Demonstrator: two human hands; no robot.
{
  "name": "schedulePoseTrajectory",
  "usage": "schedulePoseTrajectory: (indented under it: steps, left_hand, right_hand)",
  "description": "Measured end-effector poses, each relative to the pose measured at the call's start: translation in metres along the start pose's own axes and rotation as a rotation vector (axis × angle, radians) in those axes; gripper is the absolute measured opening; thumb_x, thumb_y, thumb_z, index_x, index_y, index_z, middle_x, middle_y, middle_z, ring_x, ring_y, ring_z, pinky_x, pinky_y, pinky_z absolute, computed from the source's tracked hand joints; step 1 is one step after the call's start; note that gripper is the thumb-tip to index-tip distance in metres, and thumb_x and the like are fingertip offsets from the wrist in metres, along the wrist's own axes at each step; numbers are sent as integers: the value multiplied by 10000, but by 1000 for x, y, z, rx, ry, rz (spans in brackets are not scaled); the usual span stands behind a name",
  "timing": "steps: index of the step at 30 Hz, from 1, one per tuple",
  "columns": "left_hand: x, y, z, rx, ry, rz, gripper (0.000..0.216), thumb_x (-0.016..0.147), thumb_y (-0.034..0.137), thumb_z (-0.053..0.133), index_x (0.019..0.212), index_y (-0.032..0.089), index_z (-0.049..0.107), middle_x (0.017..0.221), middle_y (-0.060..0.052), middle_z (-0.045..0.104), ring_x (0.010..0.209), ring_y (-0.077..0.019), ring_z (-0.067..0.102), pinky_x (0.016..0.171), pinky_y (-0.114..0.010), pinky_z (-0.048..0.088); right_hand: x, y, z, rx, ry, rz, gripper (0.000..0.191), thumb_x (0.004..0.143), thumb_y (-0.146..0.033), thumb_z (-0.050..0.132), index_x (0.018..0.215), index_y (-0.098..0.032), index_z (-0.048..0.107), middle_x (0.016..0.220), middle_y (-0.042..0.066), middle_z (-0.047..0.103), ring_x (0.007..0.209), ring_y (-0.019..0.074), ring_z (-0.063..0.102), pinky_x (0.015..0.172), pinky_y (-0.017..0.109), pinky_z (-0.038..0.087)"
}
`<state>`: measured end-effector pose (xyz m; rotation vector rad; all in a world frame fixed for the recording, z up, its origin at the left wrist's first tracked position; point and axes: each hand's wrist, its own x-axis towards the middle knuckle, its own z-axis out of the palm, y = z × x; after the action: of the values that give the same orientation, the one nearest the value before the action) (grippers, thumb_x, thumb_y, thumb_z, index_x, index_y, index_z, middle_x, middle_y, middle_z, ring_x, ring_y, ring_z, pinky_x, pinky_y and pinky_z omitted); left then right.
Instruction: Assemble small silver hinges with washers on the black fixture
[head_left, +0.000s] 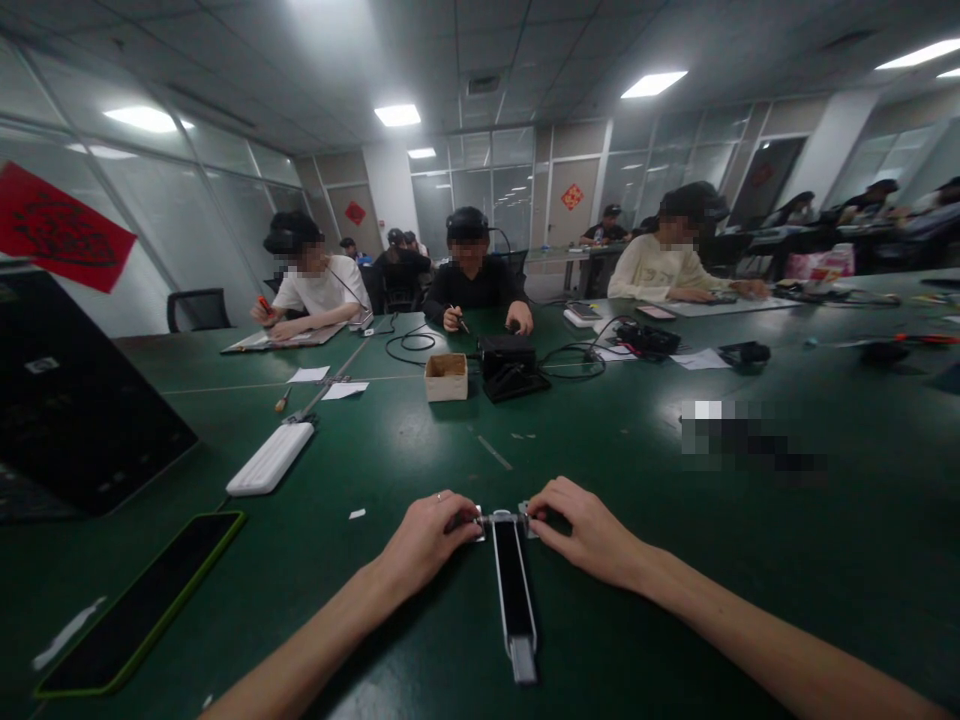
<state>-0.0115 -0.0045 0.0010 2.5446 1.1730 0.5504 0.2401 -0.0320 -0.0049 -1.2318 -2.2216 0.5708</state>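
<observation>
Seen from a head-worn camera, a person's two bare hands meet over a green table (420, 640), working at a slim object with a long black strip (514, 580), a pale metal frame (533, 610) and a narrow crossbar (501, 517) at its far end. The object lies directly between the forearms, low and just right of centre, its silver end piece (523, 660) pointing back toward the wearer. The left hand (431, 530) pinches a small left plate (480, 525) at one end of the crossbar with thumb and fingertips; the right hand (577, 535) pinches a matching right plate (530, 522) at the other end. How firmly each hand grips cannot be told. To handle this well, both ends are probably best held level, with light, equal pressure and the two thumbs opposite each other, so that the bar does not twist and the long strip stays straight. Left of the hands lie a dark phone (142, 605) with a green edge and a white power strip (270, 460). For writing, the black computer case (90, 400) at far left carries a round HP logo; its smaller marks are too faint to read. A red paper sign (67, 225) above it bears dark, brush-like characters, not legible here. The lettering on a co-worker's cream shirt (660, 268) is too small to read.
</observation>
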Motion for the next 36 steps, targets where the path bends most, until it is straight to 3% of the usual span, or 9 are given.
schedulePoseTrajectory:
  steps: [14,22,31,36]
  left_hand:
    - [0,-1,-3,-48,0,56,104,882,165,604,950,192,679,824,0,652,690,-137,594,650,-223,461]
    - [0,6,-2,-53,45,-15,42,845,160,628,876,176,651,768,12,635,642,-136,580,597,-228,453]
    - [0,10,-4,-64,9,-61,89,806,120,649,877,172,659,747,22,634,641,-138,576,602,-230,445]
    - [0,8,-4,-78,8,-17,88,863,167,599,892,177,682,779,-1,650,652,-140,584,613,-229,453]
  right_hand:
    - [0,1,0,-12,-6,-5,161,912,-272,526,992,-180,632,917,44,596,827,171,537,710,320,476]
    - [-1,1,1,1,-13,3,164,920,-271,517,998,-185,632,930,44,592,824,171,537,709,327,474]
    - [0,1,1,-11,-9,-9,166,919,-266,515,997,-181,634,920,45,598,825,171,538,709,324,477]
    - [0,-1,0,-24,3,-23,154,914,-260,521,974,-173,633,896,45,604,825,174,537,709,324,471]
